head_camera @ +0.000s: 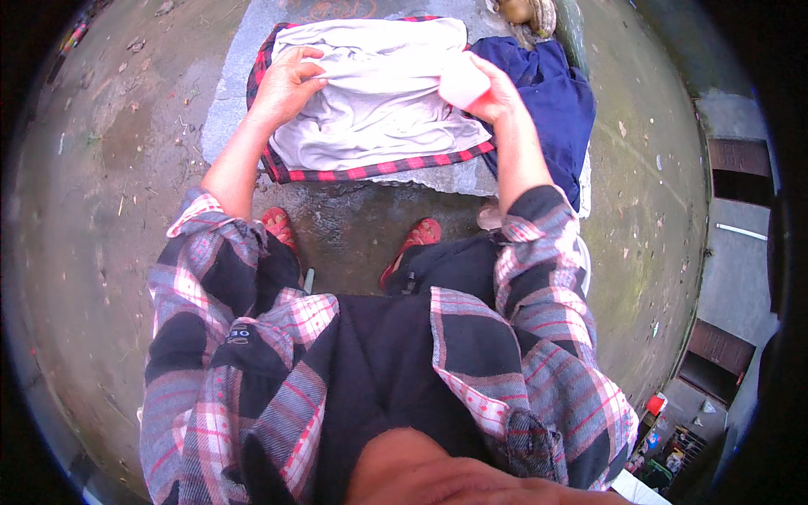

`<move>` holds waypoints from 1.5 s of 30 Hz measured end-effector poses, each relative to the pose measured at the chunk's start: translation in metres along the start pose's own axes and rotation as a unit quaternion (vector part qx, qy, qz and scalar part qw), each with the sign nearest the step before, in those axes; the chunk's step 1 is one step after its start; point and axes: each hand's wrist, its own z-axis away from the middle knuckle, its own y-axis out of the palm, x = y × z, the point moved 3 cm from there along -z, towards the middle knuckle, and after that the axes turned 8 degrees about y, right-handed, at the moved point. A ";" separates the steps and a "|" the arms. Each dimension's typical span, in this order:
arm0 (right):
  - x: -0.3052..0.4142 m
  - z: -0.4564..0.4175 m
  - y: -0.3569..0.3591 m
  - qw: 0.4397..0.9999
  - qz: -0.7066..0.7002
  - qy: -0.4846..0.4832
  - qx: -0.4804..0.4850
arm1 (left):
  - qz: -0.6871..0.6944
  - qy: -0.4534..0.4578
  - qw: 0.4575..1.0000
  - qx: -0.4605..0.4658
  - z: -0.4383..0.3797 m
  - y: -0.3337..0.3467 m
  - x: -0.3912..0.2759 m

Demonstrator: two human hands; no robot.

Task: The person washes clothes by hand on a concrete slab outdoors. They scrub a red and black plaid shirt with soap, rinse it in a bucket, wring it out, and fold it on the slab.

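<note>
A garment with a white lining (372,120) and a red-and-black checked border (404,165) lies spread, lining up, on a stone slab (228,120). My left hand (289,85) is at the lining's left side, with thumb and fingers pinching a fold of it. In my right hand (502,95) is a pale pinkish-white block (464,85), probably a bar of soap, held over the lining's right part. Glare washes out its edges and the cloth around it. Dark blue cloth (562,107) lies crumpled on the slab, beside and partly behind my right forearm.
A round brownish object (516,10) sits at the slab's far right corner. My feet in red sandals (424,233) stand before the slab's rough near edge. Wet concrete ground (120,221) extends around. Coloured odds and ends (669,451) lie by a wall at lower right.
</note>
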 end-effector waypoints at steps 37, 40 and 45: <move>-0.142 -0.004 0.156 0.475 0.831 -0.262 -0.121 | -0.173 -0.154 0.933 0.276 0.050 0.021 -0.017; -0.119 -0.030 0.109 0.465 0.840 -0.236 -0.151 | -0.143 -0.145 0.945 0.255 0.061 0.023 -0.002; -0.027 -0.016 0.013 0.419 0.800 -0.176 -0.392 | -0.165 -0.148 0.931 0.291 0.058 0.023 -0.012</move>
